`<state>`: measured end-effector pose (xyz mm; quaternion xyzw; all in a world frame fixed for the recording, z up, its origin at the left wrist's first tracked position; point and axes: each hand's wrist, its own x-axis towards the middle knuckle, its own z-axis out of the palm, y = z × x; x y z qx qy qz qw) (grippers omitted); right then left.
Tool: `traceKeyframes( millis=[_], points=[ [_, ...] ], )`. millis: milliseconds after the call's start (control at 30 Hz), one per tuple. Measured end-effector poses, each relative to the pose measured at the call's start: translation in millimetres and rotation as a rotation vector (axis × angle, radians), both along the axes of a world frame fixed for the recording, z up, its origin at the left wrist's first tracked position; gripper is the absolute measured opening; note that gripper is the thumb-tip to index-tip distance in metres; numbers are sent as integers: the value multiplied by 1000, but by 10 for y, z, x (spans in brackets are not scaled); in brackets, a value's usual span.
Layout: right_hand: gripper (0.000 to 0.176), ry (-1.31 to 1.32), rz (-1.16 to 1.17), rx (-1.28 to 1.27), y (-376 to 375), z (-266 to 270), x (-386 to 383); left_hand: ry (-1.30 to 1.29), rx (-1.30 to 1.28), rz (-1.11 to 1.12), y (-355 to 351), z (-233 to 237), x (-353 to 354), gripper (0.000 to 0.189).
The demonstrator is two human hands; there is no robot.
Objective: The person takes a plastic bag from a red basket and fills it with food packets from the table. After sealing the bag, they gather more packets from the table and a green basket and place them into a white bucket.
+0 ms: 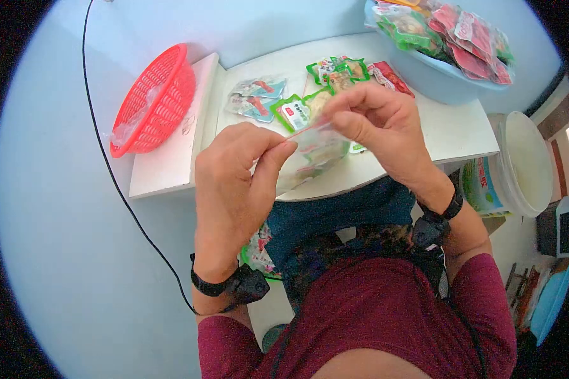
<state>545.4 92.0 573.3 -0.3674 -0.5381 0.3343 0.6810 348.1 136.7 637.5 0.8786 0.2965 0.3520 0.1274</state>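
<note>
Between my two hands hangs a clear zip-top plastic bag (310, 158) with a thin red line along its top edge. My left hand (237, 170) pinches one end of that edge. My right hand (382, 126) is closed at the other end, its fingers partly covering the bag. Blurred packets show through the clear film. Just behind the bag, a green-edged snack packet (292, 114) lies on the white table (468, 129). Blue and silver packets (257, 98) lie to its left, and more green packets (338, 71) and a red packet (391, 77) lie farther back.
A red plastic basket (161, 104) with clear film inside leans at the left on a white ledge. At the back right stands a light blue basin (433, 79) heaped with packets. A white bucket (528, 164) is beside the table. A black cable (110, 167) runs down the left.
</note>
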Motion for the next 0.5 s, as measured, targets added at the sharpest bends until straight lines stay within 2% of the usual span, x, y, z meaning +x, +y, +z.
traceKeyframes(
  millis=[167, 333, 500],
  points=[
    [11, -153, 11, 33, -57, -30, -81, 83, 8, -10, -129, -1, -10, 8],
    [13, -131, -72, 40, -133, -16, -63, 89, 26, 61, -196, 14, -168, 7],
    [12, -88, -110, -2, -162, -13, 22, 111, -26, 200, -92, 97, -643, 6]
  ],
)
